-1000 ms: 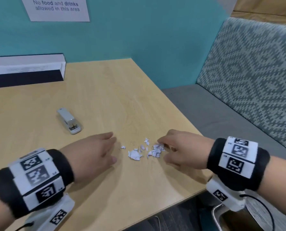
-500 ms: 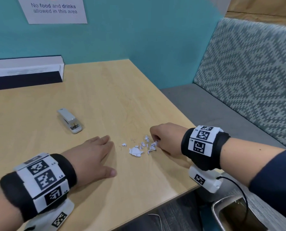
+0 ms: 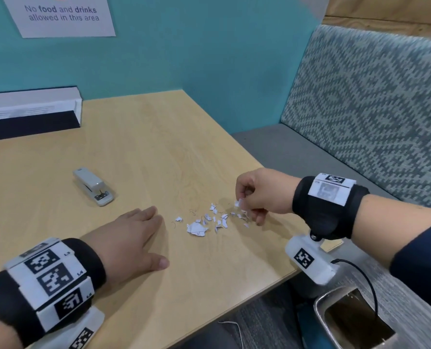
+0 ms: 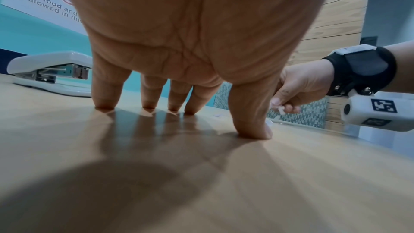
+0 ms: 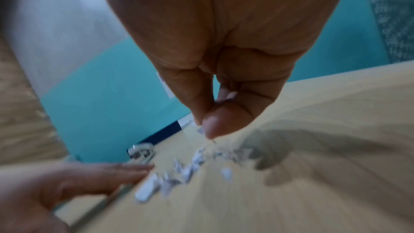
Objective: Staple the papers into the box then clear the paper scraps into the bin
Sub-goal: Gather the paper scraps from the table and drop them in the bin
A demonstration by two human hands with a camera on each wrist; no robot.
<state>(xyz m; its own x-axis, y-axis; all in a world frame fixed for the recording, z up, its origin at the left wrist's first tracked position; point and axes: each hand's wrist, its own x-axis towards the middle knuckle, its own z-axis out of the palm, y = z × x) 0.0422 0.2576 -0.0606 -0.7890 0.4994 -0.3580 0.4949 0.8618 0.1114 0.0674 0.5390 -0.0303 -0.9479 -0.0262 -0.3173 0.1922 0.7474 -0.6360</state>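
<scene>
Right grip (image 3: 256,195) pinches a paper scrap (image 3: 239,203); left grip (image 3: 126,239) lies spread flat.

This looks like a shared study or meeting booth in an office or library. At the upper left of the head view, a white printed sign (image 3: 58,15) on the teal partition wall (image 3: 197,51) reads "No food and drinks allowed in this area". A light wood-laminate table (image 3: 159,147) fills the centre, and an upholstered bench with a grey-and-teal patterned backrest (image 3: 373,109) occupies the right.
</scene>
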